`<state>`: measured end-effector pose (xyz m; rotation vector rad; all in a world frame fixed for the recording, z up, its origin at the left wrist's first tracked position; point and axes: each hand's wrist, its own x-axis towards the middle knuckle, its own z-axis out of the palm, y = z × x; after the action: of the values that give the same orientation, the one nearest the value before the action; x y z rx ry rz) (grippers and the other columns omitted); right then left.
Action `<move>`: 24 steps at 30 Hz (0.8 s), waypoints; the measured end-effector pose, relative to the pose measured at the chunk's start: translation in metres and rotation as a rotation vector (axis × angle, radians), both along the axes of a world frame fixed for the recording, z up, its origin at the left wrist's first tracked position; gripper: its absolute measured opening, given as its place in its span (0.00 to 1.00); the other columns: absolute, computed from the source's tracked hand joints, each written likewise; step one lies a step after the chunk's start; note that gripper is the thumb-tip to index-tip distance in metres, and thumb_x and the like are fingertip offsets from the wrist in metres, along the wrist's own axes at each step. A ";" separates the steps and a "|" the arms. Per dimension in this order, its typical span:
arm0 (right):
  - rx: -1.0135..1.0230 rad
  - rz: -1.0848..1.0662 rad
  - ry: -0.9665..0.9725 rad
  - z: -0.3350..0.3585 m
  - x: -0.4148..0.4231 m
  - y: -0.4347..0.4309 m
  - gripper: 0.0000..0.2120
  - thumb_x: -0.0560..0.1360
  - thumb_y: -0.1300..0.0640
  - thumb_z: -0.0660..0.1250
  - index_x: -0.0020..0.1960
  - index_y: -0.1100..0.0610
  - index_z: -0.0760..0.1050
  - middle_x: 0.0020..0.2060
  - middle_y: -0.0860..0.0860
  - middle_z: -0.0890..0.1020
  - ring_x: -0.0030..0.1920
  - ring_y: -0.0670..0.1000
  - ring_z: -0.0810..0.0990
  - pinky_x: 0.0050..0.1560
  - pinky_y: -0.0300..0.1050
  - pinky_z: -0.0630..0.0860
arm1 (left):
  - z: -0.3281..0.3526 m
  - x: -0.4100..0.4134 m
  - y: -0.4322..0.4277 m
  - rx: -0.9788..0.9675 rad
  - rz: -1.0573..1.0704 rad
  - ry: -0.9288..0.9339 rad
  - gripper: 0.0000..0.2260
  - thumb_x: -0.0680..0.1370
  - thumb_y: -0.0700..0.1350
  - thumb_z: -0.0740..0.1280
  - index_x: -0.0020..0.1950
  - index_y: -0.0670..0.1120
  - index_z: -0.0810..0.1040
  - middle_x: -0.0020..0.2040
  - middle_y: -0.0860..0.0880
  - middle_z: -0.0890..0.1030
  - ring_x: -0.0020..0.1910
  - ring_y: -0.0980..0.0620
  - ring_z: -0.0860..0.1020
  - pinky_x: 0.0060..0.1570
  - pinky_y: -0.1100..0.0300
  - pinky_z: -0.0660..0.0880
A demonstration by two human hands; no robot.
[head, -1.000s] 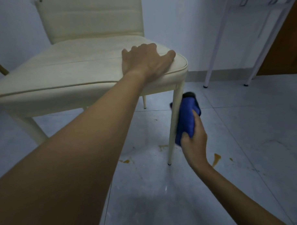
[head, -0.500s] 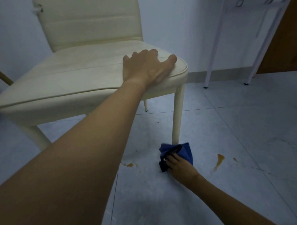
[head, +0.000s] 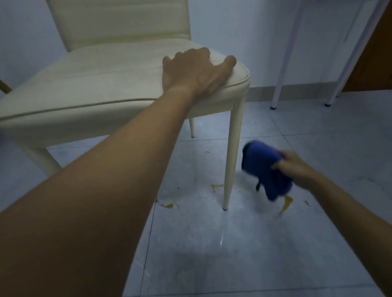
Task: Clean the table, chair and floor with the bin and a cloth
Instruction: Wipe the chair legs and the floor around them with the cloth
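Cloth (head: 264, 170) of deep blue hangs bunched in the right hand (head: 295, 169), whose fingers are clamped on its upper edge; both are blurred. It sits just right of the near front leg (head: 231, 151) of the cream chair (head: 99, 85), seemingly lifted off the floor (head: 216, 247), its lower end over an orange-brown streak (head: 286, 205). The left hand (head: 194, 75) rests palm-down on the front corner of the chair's seat, fingers lying on the cushion, thumb spread along the edge, clasping nothing. Two more orange-brown splashes mark the grey tiles — one at the foot of the leg (head: 216, 187), one further left (head: 169, 205). Thin white frame legs (head: 285, 56) stand by the wall behind.
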<state>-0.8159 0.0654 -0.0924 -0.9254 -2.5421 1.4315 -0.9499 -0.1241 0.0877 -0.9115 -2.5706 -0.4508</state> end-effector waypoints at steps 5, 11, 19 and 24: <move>-0.227 0.195 0.379 0.088 -0.031 -0.030 0.28 0.69 0.72 0.61 0.66 0.53 0.67 0.55 0.53 0.75 0.54 0.52 0.75 0.49 0.46 0.76 | -0.002 0.000 0.000 0.010 0.000 0.002 0.26 0.75 0.64 0.50 0.58 0.48 0.75 0.55 0.46 0.78 0.52 0.44 0.73 0.52 0.49 0.62; -0.149 0.369 -0.082 -0.014 -0.043 -0.043 0.39 0.67 0.76 0.58 0.72 0.49 0.60 0.65 0.56 0.71 0.66 0.56 0.69 0.66 0.56 0.69 | 0.000 0.002 0.000 -0.002 0.011 -0.006 0.26 0.76 0.63 0.51 0.63 0.49 0.74 0.59 0.46 0.78 0.57 0.43 0.73 0.56 0.49 0.63; -0.282 -0.002 -0.029 -0.137 -0.024 -0.092 0.35 0.70 0.71 0.60 0.74 0.56 0.53 0.64 0.55 0.68 0.66 0.60 0.68 0.59 0.52 0.70 | 0.000 0.003 0.003 0.022 0.043 -0.006 0.26 0.76 0.63 0.52 0.65 0.49 0.73 0.61 0.47 0.77 0.60 0.44 0.73 0.58 0.50 0.63; -0.304 -0.030 0.043 -0.071 -0.028 -0.079 0.29 0.68 0.76 0.57 0.67 0.61 0.65 0.55 0.58 0.75 0.56 0.57 0.74 0.48 0.48 0.76 | -0.001 0.003 0.000 0.038 0.026 -0.005 0.26 0.76 0.63 0.51 0.65 0.49 0.73 0.62 0.47 0.77 0.60 0.44 0.73 0.58 0.50 0.63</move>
<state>-0.8437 -0.0132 -0.1638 -0.9537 -2.3090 1.8422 -0.9473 -0.1236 0.0865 -0.8642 -2.5662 -0.4941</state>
